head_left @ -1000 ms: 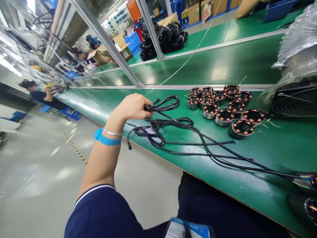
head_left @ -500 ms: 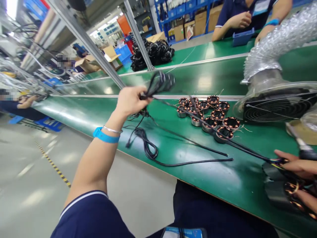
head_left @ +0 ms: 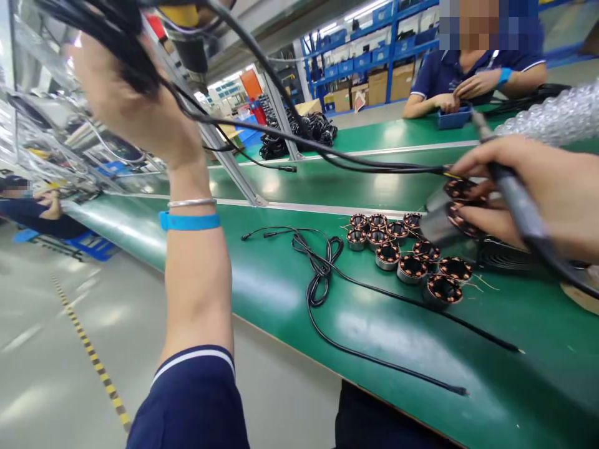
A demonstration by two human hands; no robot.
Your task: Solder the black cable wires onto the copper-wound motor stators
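Observation:
High at the upper left, my left hand (head_left: 145, 118) is closed round a bundle of black cables (head_left: 126, 43). Their free lengths run across to my right hand (head_left: 538, 193), ending at copper-wound motor stators (head_left: 437, 218) with dark metal sides. My right hand grips these stators above the bench, and a soldering iron (head_left: 512, 187) with a black handle also lies in its grip, tip pointing up. Beneath, several more stators (head_left: 412, 268) stand grouped on the green bench (head_left: 281, 293). Two loose black cables (head_left: 322, 268) lie left of them, partly coiled.
A metal frame post (head_left: 234, 168) rises at the bench's back. Across the line, a co-worker (head_left: 477, 81) has both hands at a blue tray (head_left: 453, 117). A clear-silvery duct (head_left: 547, 115) comes in from the right. A heap of black cables (head_left: 299, 134) lies behind the post.
My left hand has risen up and left with the cable bundle. My right hand has lifted the stators from the bench's lower right to above the grouped stators.

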